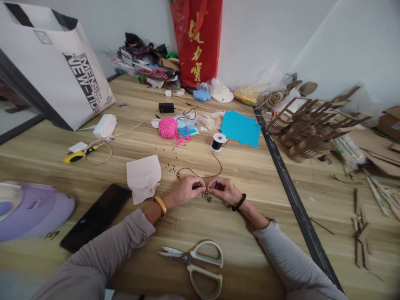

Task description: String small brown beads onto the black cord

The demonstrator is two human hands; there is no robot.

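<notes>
My left hand (188,190), with a gold bangle at the wrist, pinches one side of a small beaded piece (206,196). On its other side my right hand (224,189), wearing a black wristband, is pinched at the piece, near a tiny yellow bead. Dark beads hang between and below the fingertips. A thin black cord (220,166) curves behind the hands, from a white spool (218,142) of black cord towards a few small beads (178,175) left of the fingers. Small dark bits (170,168) lie scattered beyond my left hand.
Scissors (187,259) lie open near the front edge. At left are a black phone (95,216), white tissue (143,177), a yellow cutter (75,156) and a purple device (37,210). Pink yarn (168,127), blue sheets (240,127) and bags stand or lie behind; brown woven pieces (304,129) are at right.
</notes>
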